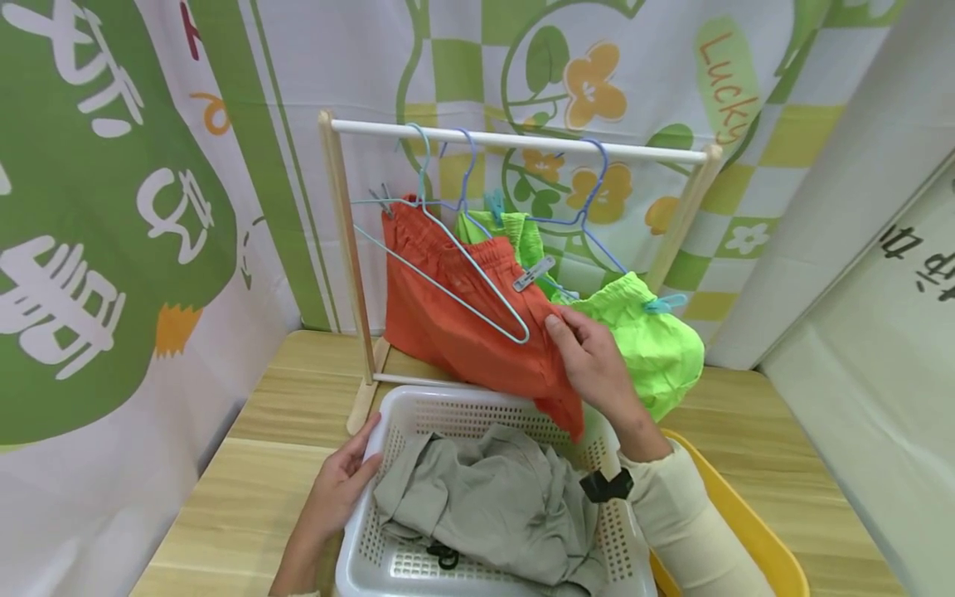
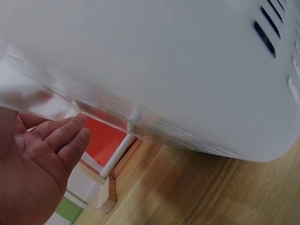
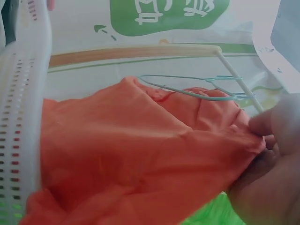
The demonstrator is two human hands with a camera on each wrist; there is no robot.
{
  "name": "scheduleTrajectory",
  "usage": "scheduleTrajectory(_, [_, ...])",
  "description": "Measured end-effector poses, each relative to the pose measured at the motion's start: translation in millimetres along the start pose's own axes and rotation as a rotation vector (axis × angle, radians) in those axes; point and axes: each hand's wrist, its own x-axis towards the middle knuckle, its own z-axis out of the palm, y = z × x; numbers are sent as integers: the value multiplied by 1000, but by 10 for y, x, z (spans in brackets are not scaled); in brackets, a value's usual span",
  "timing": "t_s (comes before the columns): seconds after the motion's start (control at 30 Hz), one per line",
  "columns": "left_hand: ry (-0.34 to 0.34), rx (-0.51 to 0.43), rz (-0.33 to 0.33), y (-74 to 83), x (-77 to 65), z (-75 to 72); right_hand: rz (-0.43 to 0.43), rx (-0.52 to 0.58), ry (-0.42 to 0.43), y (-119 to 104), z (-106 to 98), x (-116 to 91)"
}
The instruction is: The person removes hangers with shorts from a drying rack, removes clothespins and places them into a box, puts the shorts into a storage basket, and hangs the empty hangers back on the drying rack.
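My right hand (image 1: 593, 352) pinches the side edge of the orange-red shorts (image 1: 455, 282), pulling the fabric taut in the right wrist view. The shorts hang on a teal hanger (image 1: 477, 269), whose lower right corner lies in front of them. One grey clothespin (image 1: 385, 201) sits at the left of the waistband, another (image 1: 533, 274) at its right end. My left hand (image 1: 339, 481) holds the left rim of a white laundry basket (image 1: 403, 398), thumb over the edge; in the left wrist view its fingers (image 2: 75, 126) lie along the outside. A crumpled grey garment (image 1: 492, 497) fills the basket.
A wooden rack with a white rail (image 1: 522, 141) stands behind the basket. Bright green garments (image 1: 634, 332) hang on blue hangers (image 1: 585, 217), with teal clothespins (image 1: 666, 303). A yellow tub (image 1: 746, 514) stands at the right, partly under my right sleeve. Printed cloth surrounds the wooden table (image 1: 246, 464).
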Motion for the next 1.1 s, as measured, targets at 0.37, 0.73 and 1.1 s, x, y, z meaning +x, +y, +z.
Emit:
scheduleTrajectory(0.37, [23, -43, 3, -40, -24, 7, -72, 44, 218, 36, 93, -31])
scheduleTrajectory(0.73, [9, -80, 45, -71, -5, 15, -115, 77, 273, 12, 73, -70])
scheduleTrajectory(1.1, [17, -81, 61, -44, -7, 22, -177, 176, 364, -42, -3, -122])
